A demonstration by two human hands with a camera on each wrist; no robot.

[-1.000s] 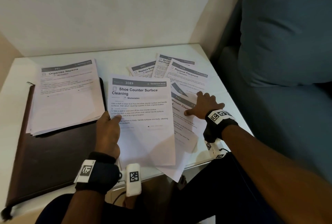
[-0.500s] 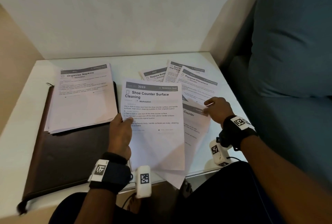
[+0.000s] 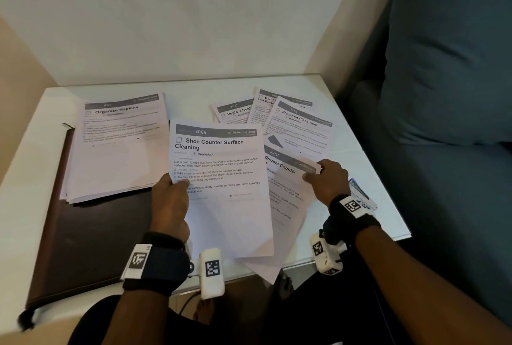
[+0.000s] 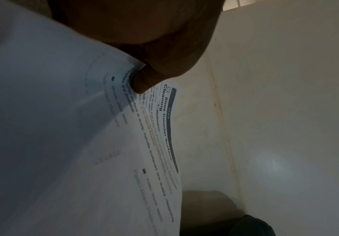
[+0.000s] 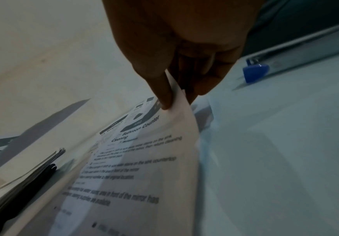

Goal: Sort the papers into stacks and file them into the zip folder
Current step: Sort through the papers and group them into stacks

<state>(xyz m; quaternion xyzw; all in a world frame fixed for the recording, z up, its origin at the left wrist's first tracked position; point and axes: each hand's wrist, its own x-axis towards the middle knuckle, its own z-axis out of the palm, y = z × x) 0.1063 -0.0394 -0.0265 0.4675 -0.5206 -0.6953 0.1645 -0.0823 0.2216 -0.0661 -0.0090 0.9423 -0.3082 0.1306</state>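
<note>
From the head camera, a white table (image 3: 194, 92) stands beside a blue sofa (image 3: 448, 67). The left hand (image 3: 170, 203) holds a sheet headed "Shoe Counter Surface Cleaning" (image 3: 221, 178) by its left edge, with the thumb on top of the page and the other fingers hidden under it. The right hand (image 3: 327, 181) pinches the top right corner of another sheet, the "Bathroom Counter" page (image 3: 285, 195), which lies partly under the first one. On the left lies a dark brown zip folder (image 3: 83, 234), flat and closed, and a stack of papers (image 3: 119, 151) with "Organize Napkins" on top rests on its far part. At the back of the table three more loose sheets (image 3: 279, 115) are spread out and overlap each other. A small blue and clear thing (image 3: 360, 191) lies just behind the right wrist; it is too small to tell what it is. From the left wrist camera, the thumb (image 4: 144, 81) presses down on the printed side of the shoe counter sheet (image 4: 83, 159), and the other fingers cannot be seen. From the right wrist camera, the fingers (image 5: 160, 83) are clamped on the corner of the bathroom counter page (image 5: 140, 175), with one finger on the printed side and the others behind the paper. The corner is lifted off the table. A blue clip-like thing (image 5: 255, 71) lies on the table beyond the hand.
</note>
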